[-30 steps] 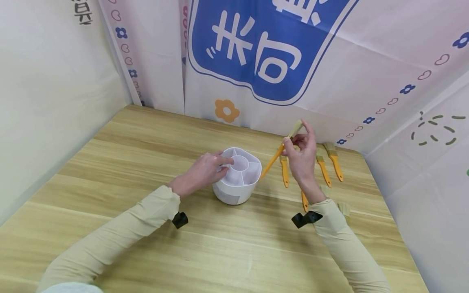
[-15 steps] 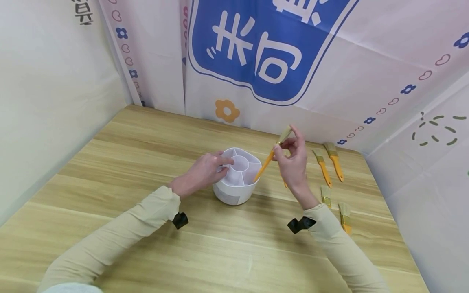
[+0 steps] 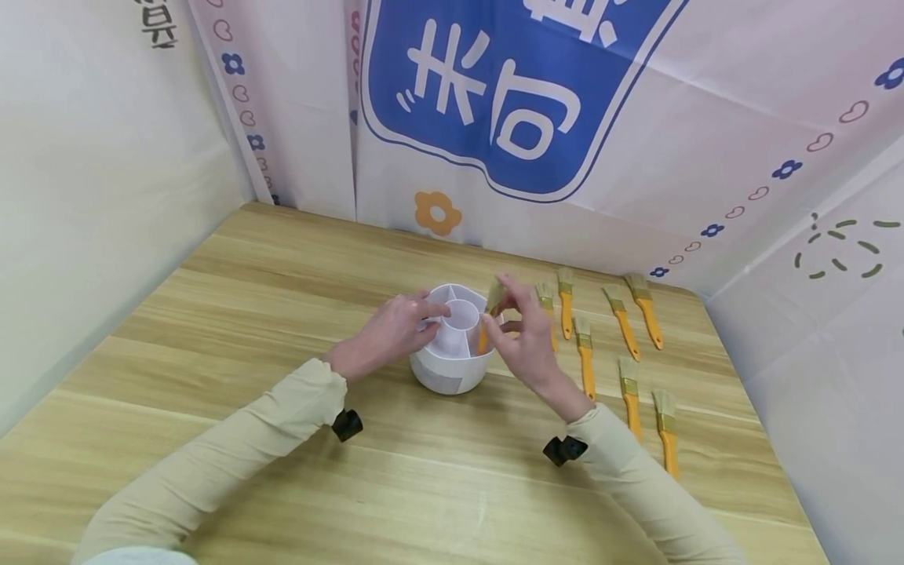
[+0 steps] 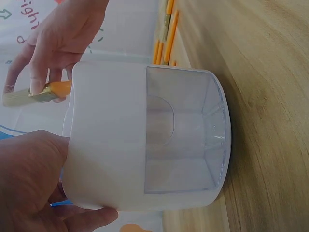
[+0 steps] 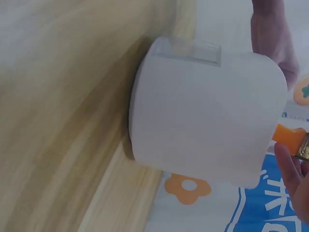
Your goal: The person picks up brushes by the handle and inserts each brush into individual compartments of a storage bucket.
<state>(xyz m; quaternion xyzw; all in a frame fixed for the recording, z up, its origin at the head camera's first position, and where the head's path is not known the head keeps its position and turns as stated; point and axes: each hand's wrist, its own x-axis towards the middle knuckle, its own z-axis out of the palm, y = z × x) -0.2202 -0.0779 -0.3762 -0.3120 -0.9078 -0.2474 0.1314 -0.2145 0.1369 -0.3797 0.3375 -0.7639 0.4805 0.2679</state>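
A white round organizer (image 3: 445,378) with several compartments around a central cup stands on the table. My left hand (image 3: 395,326) holds its left rim, some fingers reaching over the edge; in the left wrist view that hand (image 4: 29,179) grips the wall. At the organizer's right side, my right hand (image 3: 526,337) pinches a paintbrush (image 3: 483,339) near its metal ferrule. The brush points bristles up, and its orange handle (image 4: 62,88) goes down into the right-hand compartment. In the right wrist view the organizer's wall hides the handle's lower end.
Several more paintbrushes with orange handles lie on the wooden table (image 3: 395,486) to the right, among them one brush (image 3: 643,310) at the back and one (image 3: 665,431) nearer the right forearm. Printed sheets (image 3: 311,118) hang behind the table and at both sides.
My right hand has moved left and down from above the lying brushes, bringing the paintbrush's handle into the organizer's right compartment. The left hand has stayed on the rim.
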